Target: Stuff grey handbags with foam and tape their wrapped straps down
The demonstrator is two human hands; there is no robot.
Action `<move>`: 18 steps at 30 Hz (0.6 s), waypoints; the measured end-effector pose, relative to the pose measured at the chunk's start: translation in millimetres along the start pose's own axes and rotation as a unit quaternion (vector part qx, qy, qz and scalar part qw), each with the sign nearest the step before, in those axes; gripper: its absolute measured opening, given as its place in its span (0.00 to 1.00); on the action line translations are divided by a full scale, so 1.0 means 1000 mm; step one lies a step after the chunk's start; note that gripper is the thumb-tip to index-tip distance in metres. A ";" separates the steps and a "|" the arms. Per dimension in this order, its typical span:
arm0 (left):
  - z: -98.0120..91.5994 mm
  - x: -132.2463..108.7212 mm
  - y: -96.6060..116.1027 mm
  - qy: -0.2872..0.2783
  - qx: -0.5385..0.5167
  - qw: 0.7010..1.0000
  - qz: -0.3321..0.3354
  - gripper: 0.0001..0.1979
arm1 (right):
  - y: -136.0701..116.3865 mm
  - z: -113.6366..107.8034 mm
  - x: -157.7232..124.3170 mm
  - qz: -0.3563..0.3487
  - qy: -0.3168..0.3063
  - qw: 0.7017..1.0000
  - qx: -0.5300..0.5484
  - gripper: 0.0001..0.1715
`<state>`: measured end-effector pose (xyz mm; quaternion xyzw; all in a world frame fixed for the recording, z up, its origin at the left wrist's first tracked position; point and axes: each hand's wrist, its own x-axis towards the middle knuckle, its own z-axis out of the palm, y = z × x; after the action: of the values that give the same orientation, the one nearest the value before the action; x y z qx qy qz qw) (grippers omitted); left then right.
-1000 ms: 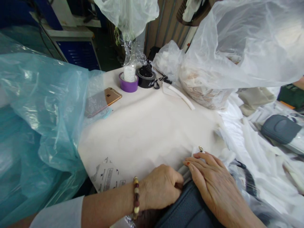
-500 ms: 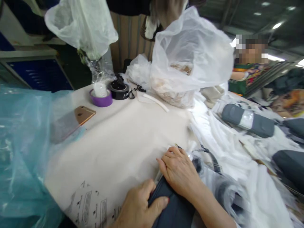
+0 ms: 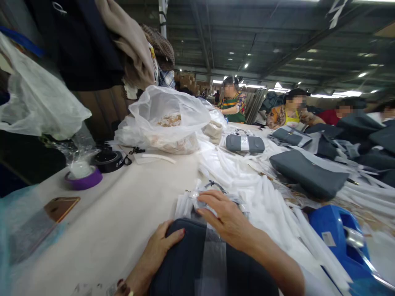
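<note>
A dark blue-grey bag (image 3: 182, 263) lies in front of me at the table's near side, with a translucent band (image 3: 213, 263) across it. My left hand (image 3: 159, 246) grips its left edge, thumb on top and the other fingers partly hidden. Over the bag's far edge reaches my right hand (image 3: 226, 216). Its thumb and fingers close on a clear plastic-wrapped piece (image 3: 195, 200), probably part of a strap. Just beyond that hand, a dark strap (image 3: 216, 185) curves among clear wrapping.
White foam strips (image 3: 262, 205) cover the right side. Behind them lie a banded grey bag (image 3: 234, 143) and a larger grey bag (image 3: 308, 172). A blue tape dispenser (image 3: 339, 234) stands right; tape rolls (image 3: 83, 181) and a phone (image 3: 58, 207) lie left. Several people sit beyond.
The view has swung up and right. The bag now lies flatter with its band showing. My left hand has shifted to its left edge; my right hand has moved to the plastic-wrapped piece.
</note>
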<state>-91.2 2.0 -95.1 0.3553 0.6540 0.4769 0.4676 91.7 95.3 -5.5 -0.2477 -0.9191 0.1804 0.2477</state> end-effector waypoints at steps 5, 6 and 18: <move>0.009 -0.013 0.014 -0.021 -0.120 0.989 -0.078 0.23 | 0.034 -0.013 -0.135 0.391 0.121 0.906 0.107 0.31; 0.010 -0.015 0.017 -0.031 -0.133 0.986 -0.090 0.22 | 0.038 -0.005 -0.156 0.439 0.124 0.877 0.150 0.34; 0.009 -0.013 0.035 -0.141 -0.202 0.922 -0.298 0.18 | 0.039 0.001 -0.153 0.409 0.049 0.669 0.619 0.28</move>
<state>-78.2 2.9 -59.4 0.1061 0.5468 0.3826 0.7371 221.2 43.5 -79.9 -0.3968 -0.3901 0.7786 0.2901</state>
